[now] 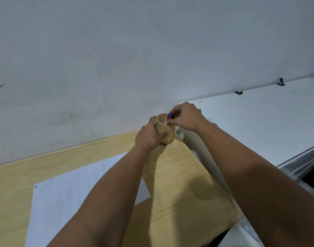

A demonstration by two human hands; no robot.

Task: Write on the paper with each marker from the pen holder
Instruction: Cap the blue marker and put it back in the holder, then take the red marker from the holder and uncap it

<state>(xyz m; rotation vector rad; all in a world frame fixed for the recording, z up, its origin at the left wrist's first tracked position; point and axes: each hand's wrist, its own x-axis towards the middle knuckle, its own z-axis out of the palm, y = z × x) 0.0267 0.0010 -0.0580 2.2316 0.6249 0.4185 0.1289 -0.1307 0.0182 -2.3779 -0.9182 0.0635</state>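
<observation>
Nearest the camera, the paper (77,189) lies flat on the wooden worktop (179,175), its right part hidden under the left forearm. It looks blank apart from a small dark mark at its near-left corner.

Farther out, at the worktop's far edge by the wall, stands the pen holder (166,129), upright. The left hand (149,136) wraps its side, the grip closed around the cup to steady it. The right hand (185,117) reaches over the rim, fingertips pinched on the markers (170,117) (a blue cap and a red one show; how many more is hidden).

To do this pick well, I judge it best to single out one marker, pinch it near the cap and lift straight up, while the left hand presses the holder down so it neither tips nor slides toward the edge.
</observation>
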